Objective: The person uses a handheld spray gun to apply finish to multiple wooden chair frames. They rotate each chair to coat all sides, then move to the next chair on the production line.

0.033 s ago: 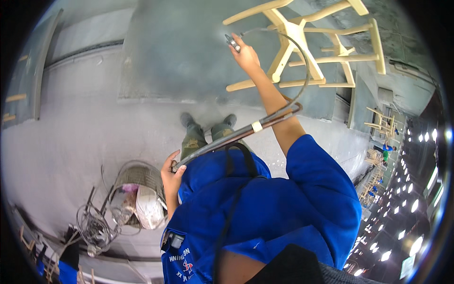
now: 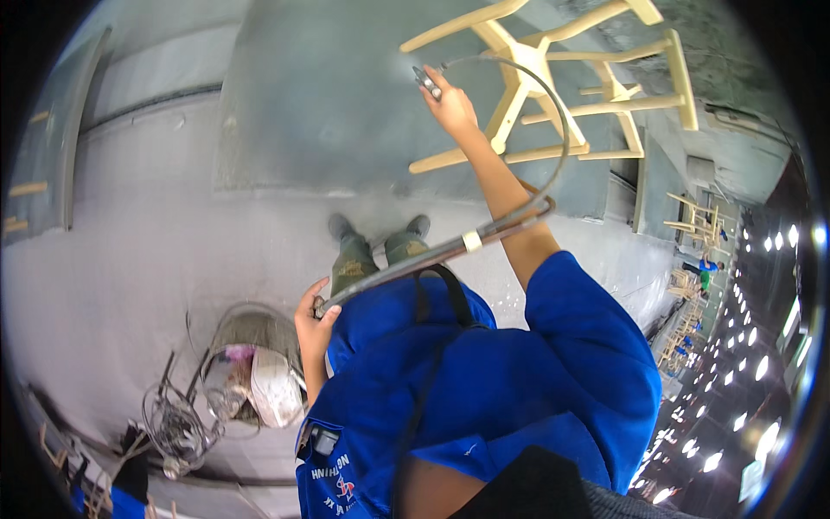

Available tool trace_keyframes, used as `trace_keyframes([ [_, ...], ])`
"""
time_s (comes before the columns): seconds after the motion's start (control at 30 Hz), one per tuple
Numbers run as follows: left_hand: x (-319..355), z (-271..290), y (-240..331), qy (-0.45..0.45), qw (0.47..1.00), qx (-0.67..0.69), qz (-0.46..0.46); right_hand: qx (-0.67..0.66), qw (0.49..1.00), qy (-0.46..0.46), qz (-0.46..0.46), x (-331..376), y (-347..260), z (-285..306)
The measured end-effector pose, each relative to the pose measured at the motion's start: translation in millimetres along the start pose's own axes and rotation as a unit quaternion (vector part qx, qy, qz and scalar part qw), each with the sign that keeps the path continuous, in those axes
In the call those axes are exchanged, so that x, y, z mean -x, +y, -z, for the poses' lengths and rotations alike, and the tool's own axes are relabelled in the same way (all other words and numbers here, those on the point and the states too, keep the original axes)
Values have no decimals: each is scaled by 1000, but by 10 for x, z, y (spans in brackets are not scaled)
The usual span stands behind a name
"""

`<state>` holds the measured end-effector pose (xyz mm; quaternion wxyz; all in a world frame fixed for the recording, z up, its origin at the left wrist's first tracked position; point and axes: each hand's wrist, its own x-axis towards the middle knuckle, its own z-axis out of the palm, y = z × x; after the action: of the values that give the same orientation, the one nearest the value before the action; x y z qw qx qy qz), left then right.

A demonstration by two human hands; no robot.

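My right hand [image 2: 451, 108] is raised at arm's length and grips a small metal spray gun [image 2: 428, 82]. The gun points at a pale bare-wood chair frame [image 2: 553, 78] hanging in front of a grey spray-stained wall [image 2: 303, 104]. A dark hose bundle [image 2: 471, 240], bound with a strip of pale tape, loops from the gun past my right forearm. It runs down to my left hand [image 2: 313, 318], which is closed around it beside my blue shirt. My two shoes [image 2: 380, 232] stand on the grey floor below.
A round wire basket [image 2: 251, 372] holding bags and a container sits at my left. Tangled coils of wire and hose [image 2: 177, 428] lie beside it. More bare-wood chairs [image 2: 696, 221] and a distant person [image 2: 705, 275] are at the right, under rows of ceiling lights.
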<state>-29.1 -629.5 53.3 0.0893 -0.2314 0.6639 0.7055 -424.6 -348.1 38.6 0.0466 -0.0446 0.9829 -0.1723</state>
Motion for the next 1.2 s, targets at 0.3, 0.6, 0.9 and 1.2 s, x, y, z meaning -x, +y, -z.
trace_keyframes([
  [0.3, -589, -561, 390, -187, 975, 119, -23, 127, 955, 217, 155, 502, -39, 2380],
  [0.6, -517, -1032, 664, -226, 969, 96, -24, 69, 934, 283, 207, 842, 348, 2910],
  [0.9, 5, -1776, 1396, -173, 983, -34, -56, -661, 714, 229, -26, 778, 1217, 2981],
  [1.2, 215, -3051, 1638, -130, 985, -110, -14, -768, 579, 181, -204, 306, 2471, 2228],
])
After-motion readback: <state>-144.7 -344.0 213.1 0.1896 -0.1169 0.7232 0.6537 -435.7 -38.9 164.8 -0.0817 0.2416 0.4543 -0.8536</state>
